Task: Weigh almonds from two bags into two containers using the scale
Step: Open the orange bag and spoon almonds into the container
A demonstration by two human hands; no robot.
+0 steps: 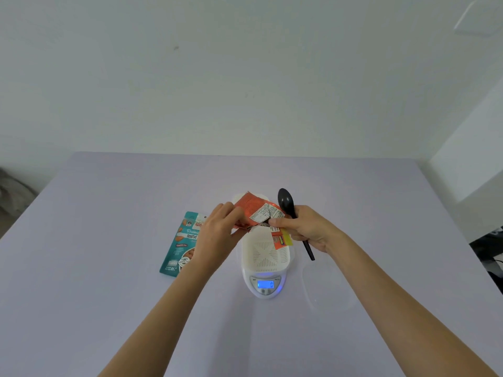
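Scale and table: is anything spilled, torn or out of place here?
Nothing stands out. Nothing is spilled on the table; the white container sits on the scale, which reads 0, and the teal bag lies flat.

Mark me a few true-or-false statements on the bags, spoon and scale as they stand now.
1. Both the left hand and the right hand hold the orange bag above the scale. True.
2. The teal bag lies flat on the table, left of the scale. True.
3. The black spoon lies on the table. False: the right hand's fingers grip it, bowl pointing away from the person.
4. The scale's display is dark. False: it is lit blue and reads 0.
5. The white container on the scale is heaped with almonds. False: no almonds show in it.
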